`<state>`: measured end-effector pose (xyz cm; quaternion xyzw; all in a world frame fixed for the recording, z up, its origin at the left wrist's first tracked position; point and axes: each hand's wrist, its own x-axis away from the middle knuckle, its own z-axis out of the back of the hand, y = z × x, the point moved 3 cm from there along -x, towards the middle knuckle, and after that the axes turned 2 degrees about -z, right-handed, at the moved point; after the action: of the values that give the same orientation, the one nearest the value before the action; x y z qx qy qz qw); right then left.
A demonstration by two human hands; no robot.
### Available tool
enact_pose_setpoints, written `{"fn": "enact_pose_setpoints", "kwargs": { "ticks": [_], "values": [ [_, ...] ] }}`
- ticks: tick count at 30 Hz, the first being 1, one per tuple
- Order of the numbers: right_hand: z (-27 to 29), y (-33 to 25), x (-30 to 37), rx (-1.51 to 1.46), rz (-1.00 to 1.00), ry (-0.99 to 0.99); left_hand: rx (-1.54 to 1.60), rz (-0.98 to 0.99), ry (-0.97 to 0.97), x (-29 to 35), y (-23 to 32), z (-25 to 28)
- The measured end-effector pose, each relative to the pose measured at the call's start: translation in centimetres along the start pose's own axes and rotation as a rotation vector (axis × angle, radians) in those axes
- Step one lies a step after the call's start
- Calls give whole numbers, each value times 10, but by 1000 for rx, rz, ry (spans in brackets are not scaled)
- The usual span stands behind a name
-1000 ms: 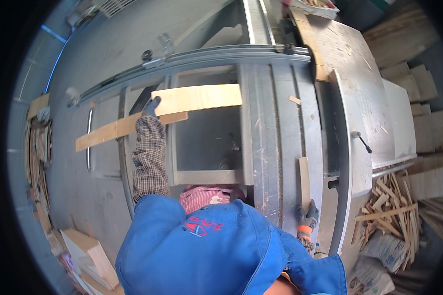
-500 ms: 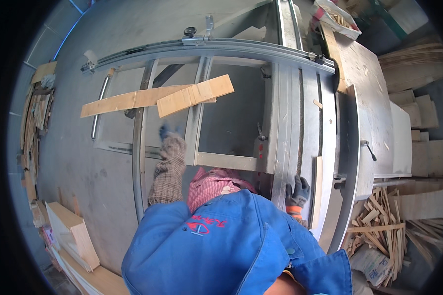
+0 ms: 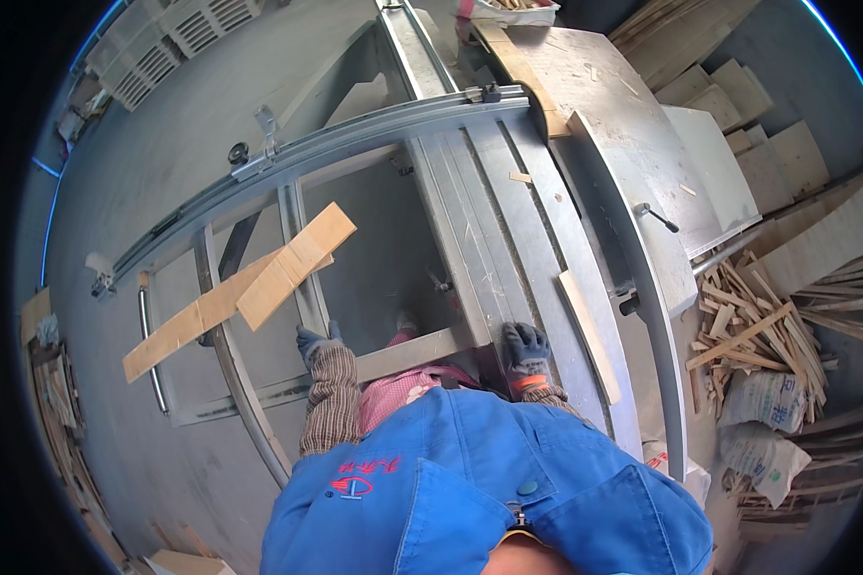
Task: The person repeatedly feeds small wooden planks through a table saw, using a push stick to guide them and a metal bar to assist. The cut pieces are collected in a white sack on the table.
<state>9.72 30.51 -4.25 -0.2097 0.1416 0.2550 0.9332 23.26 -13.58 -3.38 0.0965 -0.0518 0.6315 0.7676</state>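
Observation:
My left hand (image 3: 318,343), in a dark work glove, is closed on the lower end of a metal bar of the sliding-table frame (image 3: 304,287). Palm down, my right hand (image 3: 526,349), gloved with an orange cuff, lies open on the grey metal saw table (image 3: 479,249) near its front edge. Two flat wooden boards cross over the frame's bars, a shorter one (image 3: 297,265) on top of a longer one (image 3: 177,331). To the right of my right hand, a narrow wood strip (image 3: 588,335) lies along the table.
A long metal fence (image 3: 633,249) curves along the right, with a black-knobbed lever (image 3: 657,218). Beyond it are a pile of wood offcuts (image 3: 748,326) and white sacks (image 3: 762,460). A small wood scrap (image 3: 520,177) lies on the table. White crates (image 3: 134,62) stand far left.
My left hand has come back from near the boards to the frame bar. My right hand stays on the table. The view has turned and shifted, so the machine appears tilted and farther left.

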Motion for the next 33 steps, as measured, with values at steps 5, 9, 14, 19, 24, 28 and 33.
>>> {"fn": "enact_pose_setpoints", "kwargs": {
  "ticks": [5,9,14,19,24,28,33],
  "values": [
    [-3,1,-6,14,40,30,-42,32,-7,-2,-7,0],
    [-11,7,-10,-9,42,-15,-54,31,-3,-4,-5,-2],
    [-2,1,-26,-18,9,-45,-59,4,1,-13,10,-7],
    [-8,3,-46,-65,8,-84,-52,35,-3,-18,11,-11],
    [-23,10,-75,-72,10,-93,-83,60,-32,-33,33,-9],
    [-36,15,-87,-40,-6,-109,-87,68,-48,-42,44,-12],
    [-71,17,-126,1,-31,-169,-11,70,24,-74,44,-38]
  ]
}}
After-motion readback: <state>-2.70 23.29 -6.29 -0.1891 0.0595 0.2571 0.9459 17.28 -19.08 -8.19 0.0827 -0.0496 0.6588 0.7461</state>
